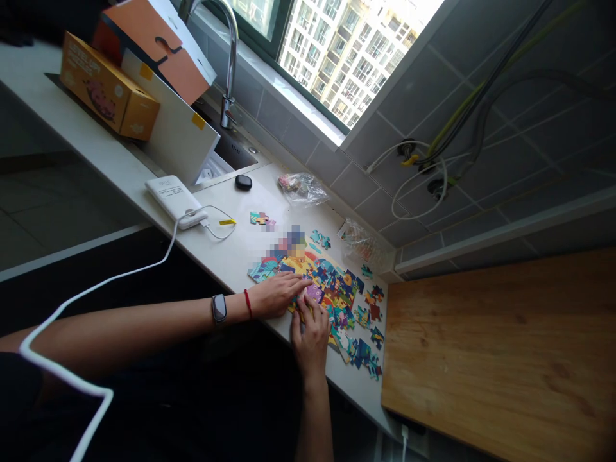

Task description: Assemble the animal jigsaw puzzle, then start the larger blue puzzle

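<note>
A colourful jigsaw puzzle, partly joined, lies on the white countertop. My left hand, with a dark watch and a red cord at the wrist, rests flat on its near left part, fingers stretched out. Close beside it, my right hand presses its slightly bent fingertips onto the puzzle near a purple piece; its thumb is apart from the fingers. Both palms face down and hide part of the picture. Loose puzzle pieces lie along the right side, with a small joined cluster farther left.
A white power bank with a cable, a black case and crumpled plastic bags lie on the counter. Boxes stand by the sink and tap. A wooden board borders the right.
</note>
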